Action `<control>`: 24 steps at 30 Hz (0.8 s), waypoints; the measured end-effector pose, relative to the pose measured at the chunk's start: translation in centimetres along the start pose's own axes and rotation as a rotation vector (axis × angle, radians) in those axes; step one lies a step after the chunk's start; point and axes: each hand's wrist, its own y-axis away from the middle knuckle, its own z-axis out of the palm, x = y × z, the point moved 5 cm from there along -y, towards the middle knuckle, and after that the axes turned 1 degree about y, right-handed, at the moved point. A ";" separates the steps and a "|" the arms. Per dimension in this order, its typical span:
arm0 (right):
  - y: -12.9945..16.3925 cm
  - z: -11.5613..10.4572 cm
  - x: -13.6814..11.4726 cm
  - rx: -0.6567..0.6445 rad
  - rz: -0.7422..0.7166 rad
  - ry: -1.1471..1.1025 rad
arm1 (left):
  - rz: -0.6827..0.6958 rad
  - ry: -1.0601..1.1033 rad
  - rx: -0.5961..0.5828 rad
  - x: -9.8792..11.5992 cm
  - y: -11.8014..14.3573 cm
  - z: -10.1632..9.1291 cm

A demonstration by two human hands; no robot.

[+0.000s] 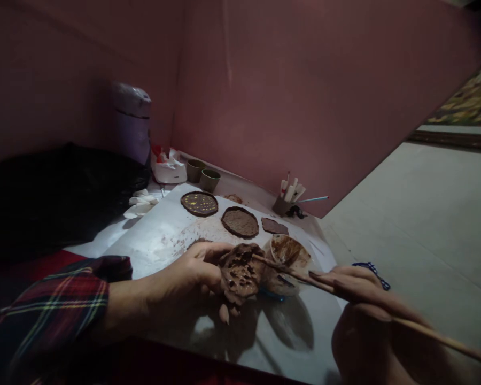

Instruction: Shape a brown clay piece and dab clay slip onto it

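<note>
My left hand (192, 278) holds a round brown clay piece (240, 271) with holes, lifted above a white sheet (160, 240). My right hand (356, 299) grips a long thin wooden brush (425, 329) whose tip touches the upper right edge of the clay piece. Just behind the piece stands a small bowl of brown paint (287, 250). My left sleeve is red plaid.
Three flat brown pieces lie further back on the sheet: a dotted disc (199, 203), a plain disc (240, 222), a small slab (274, 226). Two green cups (203, 175), a holder of brushes (288, 198), a white bag (168, 167) and a purple appliance (132, 123) stand by the pink wall.
</note>
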 end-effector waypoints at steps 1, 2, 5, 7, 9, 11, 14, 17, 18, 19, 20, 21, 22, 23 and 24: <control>0.0 0.1 -0.4 -0.020 -0.029 -0.007 | 0.001 0.001 -0.010 0.0 0.0 0.0; -0.1 0.1 -0.8 -0.042 -0.056 -0.014 | 0.005 0.001 -0.021 0.0 0.0 0.0; 0.0 0.7 -1.3 -0.154 -0.127 -0.024 | 0.010 -0.008 -0.040 -0.1 0.1 0.0; 0.2 1.1 -1.3 -0.201 -0.156 -0.032 | 0.012 -0.009 -0.040 -0.1 0.1 -0.1; 0.2 1.2 -1.3 -0.175 -0.178 -0.046 | 0.011 0.002 -0.044 -0.1 0.0 -0.1; 0.2 1.1 -1.5 -0.124 -0.203 -0.066 | 0.012 0.006 -0.051 -0.1 0.1 0.0; -0.1 1.6 -1.8 -0.175 -0.215 -0.063 | 0.012 -0.010 -0.054 -0.2 0.2 0.0; -0.2 1.7 -1.8 -0.221 -0.201 -0.035 | 0.009 -0.008 -0.039 -0.2 0.3 -0.1; -0.2 1.5 -1.7 -0.206 -0.188 -0.036 | 0.007 -0.009 -0.042 -0.3 0.3 -0.1; -0.2 1.3 -1.6 -0.186 -0.174 -0.042 | 0.005 -0.006 -0.043 -0.3 0.3 -0.1; -0.2 1.1 -1.6 -0.171 -0.153 -0.045 | 0.006 -0.001 -0.044 -0.3 0.3 -0.1; -0.1 1.0 -1.5 -0.166 -0.145 -0.044 | 0.007 0.002 -0.043 -0.3 0.2 -0.1; -0.1 1.1 -1.6 -0.172 -0.154 -0.041 | 0.007 0.007 -0.041 -0.2 0.2 -0.1; -0.1 1.1 -1.8 -0.179 -0.176 -0.038 | 0.008 0.009 -0.040 -0.2 0.2 -0.1; -0.1 1.3 -2.0 -0.195 -0.202 -0.029 | 0.006 0.009 -0.036 -0.2 0.1 -0.1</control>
